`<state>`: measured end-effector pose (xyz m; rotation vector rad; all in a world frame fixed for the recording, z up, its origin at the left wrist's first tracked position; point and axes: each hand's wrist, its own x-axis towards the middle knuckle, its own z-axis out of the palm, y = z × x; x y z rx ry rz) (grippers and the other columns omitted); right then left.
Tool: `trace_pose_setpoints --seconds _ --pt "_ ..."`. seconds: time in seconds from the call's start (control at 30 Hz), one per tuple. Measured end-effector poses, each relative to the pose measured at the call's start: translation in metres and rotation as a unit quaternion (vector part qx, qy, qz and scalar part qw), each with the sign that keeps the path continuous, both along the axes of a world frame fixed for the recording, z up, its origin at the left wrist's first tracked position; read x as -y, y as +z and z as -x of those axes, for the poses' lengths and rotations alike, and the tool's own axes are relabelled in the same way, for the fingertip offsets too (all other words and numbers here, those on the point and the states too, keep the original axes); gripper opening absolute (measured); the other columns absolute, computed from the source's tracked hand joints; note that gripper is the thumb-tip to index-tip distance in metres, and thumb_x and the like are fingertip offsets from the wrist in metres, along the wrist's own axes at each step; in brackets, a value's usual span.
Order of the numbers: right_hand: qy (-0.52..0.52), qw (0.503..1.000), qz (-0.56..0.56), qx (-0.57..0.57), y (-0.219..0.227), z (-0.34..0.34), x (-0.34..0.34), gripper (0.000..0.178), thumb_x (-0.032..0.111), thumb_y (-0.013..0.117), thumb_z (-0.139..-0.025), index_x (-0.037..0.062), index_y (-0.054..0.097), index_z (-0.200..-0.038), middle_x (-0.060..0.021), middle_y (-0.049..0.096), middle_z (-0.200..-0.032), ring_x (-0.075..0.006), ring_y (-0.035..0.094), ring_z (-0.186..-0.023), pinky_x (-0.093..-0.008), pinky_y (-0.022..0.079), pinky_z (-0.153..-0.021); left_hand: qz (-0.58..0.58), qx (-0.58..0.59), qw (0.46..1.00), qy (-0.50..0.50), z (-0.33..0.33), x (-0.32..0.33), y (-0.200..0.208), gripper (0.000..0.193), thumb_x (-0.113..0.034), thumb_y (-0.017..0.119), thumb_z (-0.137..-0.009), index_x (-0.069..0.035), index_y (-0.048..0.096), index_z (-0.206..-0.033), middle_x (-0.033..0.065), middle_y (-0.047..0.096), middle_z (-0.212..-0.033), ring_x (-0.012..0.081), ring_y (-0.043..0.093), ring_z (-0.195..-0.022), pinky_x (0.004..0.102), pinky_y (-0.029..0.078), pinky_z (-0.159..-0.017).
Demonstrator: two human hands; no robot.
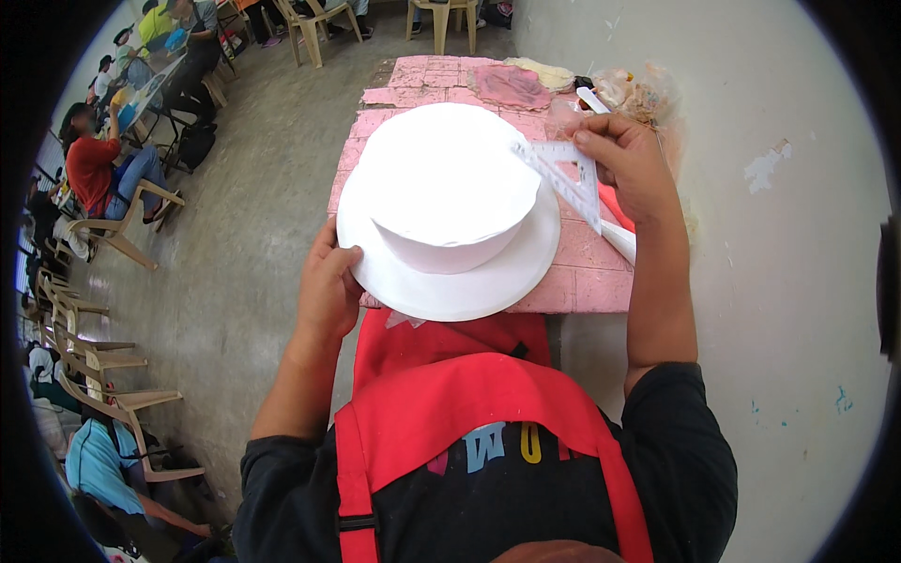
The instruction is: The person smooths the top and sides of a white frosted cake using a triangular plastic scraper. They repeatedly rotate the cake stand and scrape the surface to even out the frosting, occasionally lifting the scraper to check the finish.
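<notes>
A round cake (441, 178) coated in smooth white icing stands on a white round turntable (441, 298). Its top edge looks slightly ragged. My left hand (330, 281) grips the turntable's near-left rim, the thumb over the edge and the other fingers partly hidden. Pinched in my right hand (631, 169) is a clear triangular cake scraper (574, 178) with cut-out openings. The scraper's tip overlaps the cake's right upper edge; whether it touches the icing I cannot tell.
The pink table (587, 281) carries a pink cloth (511, 86), crumpled clear plastic bags (638, 92) and a white cone-shaped bag (619, 242) by my right forearm. A grey wall (779, 281) rises close on the right. Seated people and beige plastic chairs (122, 239) line the left.
</notes>
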<state>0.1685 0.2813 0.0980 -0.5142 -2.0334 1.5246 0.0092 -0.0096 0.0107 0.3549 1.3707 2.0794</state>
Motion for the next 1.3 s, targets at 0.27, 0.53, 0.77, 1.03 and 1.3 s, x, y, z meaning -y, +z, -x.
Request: trace_pose_setpoints --seconds 0.27,0.53,0.77,1.03,1.3 --pt "-0.014 0.995 0.089 -0.047 0.012 0.017 -0.018 0.015 0.01 0.063 -0.085 0.0009 0.065 -0.096 0.0019 0.06 -0.076 -0.0011 0.044 -0.054 -0.0173 0.029 -0.044 -0.01 0.003 0.999 0.039 0.016 -0.013 -0.003 0.045 -0.003 0.043 -0.082 0.005 0.036 -0.127 0.0185 0.053 -0.116 0.0244 0.056 -0.104 0.0362 0.045 -0.092" --pt "0.099 0.995 0.028 -0.014 0.006 0.005 0.034 0.015 0.013 0.068 -0.08 0.0029 0.067 -0.092 0.0039 0.057 -0.073 -0.001 0.043 -0.056 -0.0163 0.029 -0.047 0.001 -0.018 0.999 0.052 0.033 -0.012 -0.015 0.036 -0.006 0.044 -0.089 0.002 0.039 -0.125 0.0173 0.056 -0.111 0.0226 0.059 -0.098 0.0331 0.05 -0.084" --pt "0.071 0.996 0.052 0.015 -0.003 0.013 -0.001 0.015 0.011 0.066 -0.082 0.0015 0.065 -0.094 0.0011 0.06 -0.078 -0.0011 0.048 -0.059 -0.0146 0.033 -0.047 0.018 -0.023 0.999 0.042 0.034 -0.016 -0.01 0.04 -0.007 0.044 -0.091 0.007 0.041 -0.128 0.0166 0.052 -0.121 0.0218 0.054 -0.107 0.0325 0.046 -0.091" --pt "0.071 0.993 0.086 0.031 -0.007 0.044 -0.05 0.016 0.011 0.063 -0.085 0.0008 0.063 -0.097 -0.0026 0.063 -0.086 -0.0024 0.052 -0.06 -0.0141 0.039 -0.048 0.03 -0.023 0.999 0.002 0.043 -0.028 -0.004 0.042 -0.009 0.042 -0.092 0.006 0.042 -0.131 0.0177 0.056 -0.12 0.0226 0.058 -0.104 0.0318 0.047 -0.09" --pt "0.084 0.99 0.108 -0.019 0.0 0.031 -0.02 0.016 0.01 0.063 -0.085 0.0012 0.063 -0.097 0.0014 0.059 -0.075 -0.0009 0.047 -0.053 -0.014 0.037 -0.046 0.04 -0.022 0.999 -0.009 0.063 -0.034 -0.011 0.042 -0.011 0.049 -0.09 0.006 0.043 -0.127 0.0167 0.059 -0.111 0.0206 0.063 -0.091 0.0318 0.053 -0.077"
